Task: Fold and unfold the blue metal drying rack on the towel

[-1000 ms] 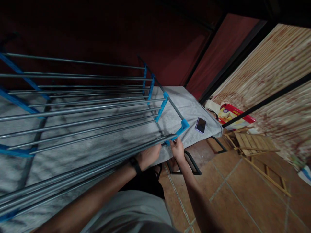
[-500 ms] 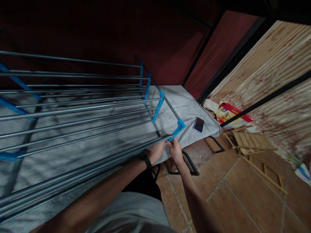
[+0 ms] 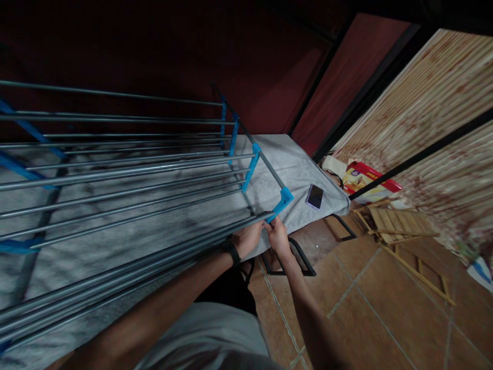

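Observation:
A rack of long grey metal rods (image 3: 127,177) with blue plastic joints lies across a table covered by a grey cloth (image 3: 296,169). My left hand (image 3: 246,239), with a black watch on the wrist, is closed around the ends of the nearest rods. My right hand (image 3: 277,237) pinches the blue end bracket (image 3: 280,204) just right of the left hand. Both hands meet at the rack's near right corner.
A phone (image 3: 315,196) lies on the cloth near the table's right end. Beyond it are a red and yellow box (image 3: 365,181), folded wooden slats (image 3: 400,226) on the tiled floor and a black metal frame (image 3: 296,259) under the table. A striped wall stands at the right.
My left hand has slid right along the rods until it meets my right hand at the blue bracket. The view has shifted slightly.

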The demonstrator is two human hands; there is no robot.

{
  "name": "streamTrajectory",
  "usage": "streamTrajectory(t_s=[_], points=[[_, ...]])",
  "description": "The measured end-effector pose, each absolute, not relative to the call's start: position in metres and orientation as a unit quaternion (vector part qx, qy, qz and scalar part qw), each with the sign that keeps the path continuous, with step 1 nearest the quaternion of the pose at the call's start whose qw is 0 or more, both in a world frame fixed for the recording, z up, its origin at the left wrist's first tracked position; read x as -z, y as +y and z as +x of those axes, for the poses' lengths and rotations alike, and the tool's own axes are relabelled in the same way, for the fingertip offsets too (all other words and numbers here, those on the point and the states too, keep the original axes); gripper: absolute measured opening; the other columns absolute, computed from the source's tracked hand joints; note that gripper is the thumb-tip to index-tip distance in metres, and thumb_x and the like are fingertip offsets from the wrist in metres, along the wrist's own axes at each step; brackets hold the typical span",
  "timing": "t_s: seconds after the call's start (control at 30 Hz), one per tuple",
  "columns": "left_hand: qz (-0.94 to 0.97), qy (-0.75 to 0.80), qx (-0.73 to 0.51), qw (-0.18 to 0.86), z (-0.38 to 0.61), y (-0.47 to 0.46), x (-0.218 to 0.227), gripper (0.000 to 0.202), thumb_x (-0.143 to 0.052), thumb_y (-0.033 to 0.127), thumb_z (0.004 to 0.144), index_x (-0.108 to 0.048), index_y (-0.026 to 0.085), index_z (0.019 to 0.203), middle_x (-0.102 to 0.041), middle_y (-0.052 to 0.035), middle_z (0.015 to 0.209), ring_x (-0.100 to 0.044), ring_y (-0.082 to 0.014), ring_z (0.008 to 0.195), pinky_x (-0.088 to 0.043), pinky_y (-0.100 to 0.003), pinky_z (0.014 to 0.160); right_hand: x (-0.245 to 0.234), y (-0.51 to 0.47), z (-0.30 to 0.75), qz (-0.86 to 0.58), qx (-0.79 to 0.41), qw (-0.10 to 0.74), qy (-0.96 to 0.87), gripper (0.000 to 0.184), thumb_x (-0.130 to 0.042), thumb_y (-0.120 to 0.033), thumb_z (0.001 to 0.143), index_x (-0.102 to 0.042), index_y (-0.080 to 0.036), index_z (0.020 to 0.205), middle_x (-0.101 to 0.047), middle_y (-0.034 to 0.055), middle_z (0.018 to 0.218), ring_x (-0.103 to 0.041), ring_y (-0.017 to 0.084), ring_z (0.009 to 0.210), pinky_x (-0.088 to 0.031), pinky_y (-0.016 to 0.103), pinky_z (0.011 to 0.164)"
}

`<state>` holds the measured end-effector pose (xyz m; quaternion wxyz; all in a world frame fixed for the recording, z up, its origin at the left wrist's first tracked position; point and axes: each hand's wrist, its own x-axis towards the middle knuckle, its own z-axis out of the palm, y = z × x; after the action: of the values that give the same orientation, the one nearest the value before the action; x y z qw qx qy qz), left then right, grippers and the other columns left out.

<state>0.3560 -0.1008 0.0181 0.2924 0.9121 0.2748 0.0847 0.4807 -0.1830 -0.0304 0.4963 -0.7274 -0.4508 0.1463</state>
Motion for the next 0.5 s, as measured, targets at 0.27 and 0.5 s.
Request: streamTrajectory(t_s=[0.27,0.5], points=[[0.905,0.292,-0.083,0.297,0.3558,-0.102,-0.0153,0.039,-0.04,0.031,0.101,-0.056,0.023,0.136,-0.067,-0.0135,0.125,-0.063,-0.0311,0.113,-0.051,-0.044,0.095,0.0297,-0.183,0.4795,-0.734,-0.15,0.489,-0.447,0.031,-0.051,-0.026,0.087,-0.057,-0.022,0.117,-0.07,0.0082,0.116,-0.065,0.024,0.11,-0.049,0.04,0.098],[0.907,0.268,-0.083,0.314,0.3568,-0.101,-0.02,0.038,-0.037,0.027,0.102,-0.057,0.02,0.133,-0.067,-0.0151,0.124,-0.063,-0.0294,0.114,-0.05,-0.043,0.097,0.0346,-0.1835,0.4808,-0.742,-0.139,0.475,-0.452,0.032,-0.049,-0.024,0.087,-0.056,-0.023,0.119,-0.071,0.0071,0.109,-0.067,0.024,0.105,-0.051,0.039,0.095]])
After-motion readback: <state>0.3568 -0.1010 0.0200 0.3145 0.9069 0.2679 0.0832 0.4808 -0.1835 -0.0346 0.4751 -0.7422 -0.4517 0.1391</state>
